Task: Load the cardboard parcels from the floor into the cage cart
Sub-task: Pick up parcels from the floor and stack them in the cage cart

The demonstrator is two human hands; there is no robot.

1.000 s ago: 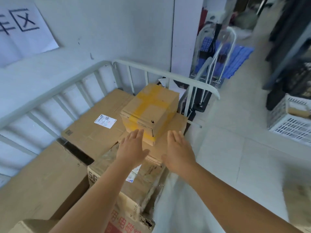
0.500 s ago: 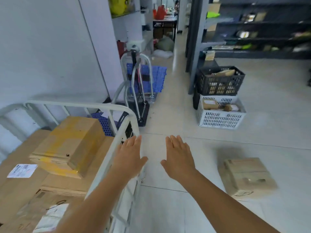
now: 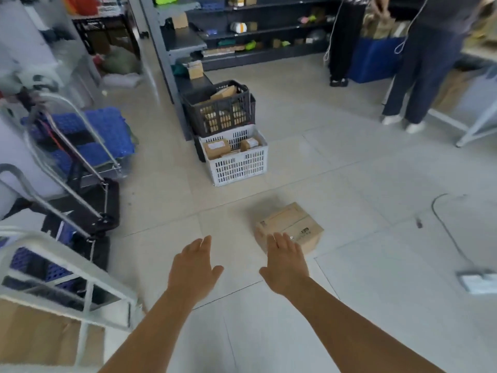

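Note:
A small cardboard parcel (image 3: 291,224) lies on the tiled floor ahead of me, slightly right of centre. My right hand (image 3: 285,265) is stretched out flat with fingers apart, its fingertips overlapping the parcel's near edge in the view; it holds nothing. My left hand (image 3: 194,267) is also empty and spread, over bare floor to the parcel's left. The white cage cart's rail (image 3: 53,254) fills the lower left corner, with brown cardboard (image 3: 35,335) showing behind its bars.
A white crate (image 3: 236,160) and a black crate (image 3: 217,109) holding small parcels stand ahead by a dark shelf. A hand truck with blue panels (image 3: 80,146) leans at left. Two people (image 3: 419,65) stand at the back right. A cable and white adapter (image 3: 476,282) lie on the floor at right.
The view has swung right, away from the cart's stacked boxes, toward the floor. The floor parcel now sits centre, and both empty hands have come toward it.

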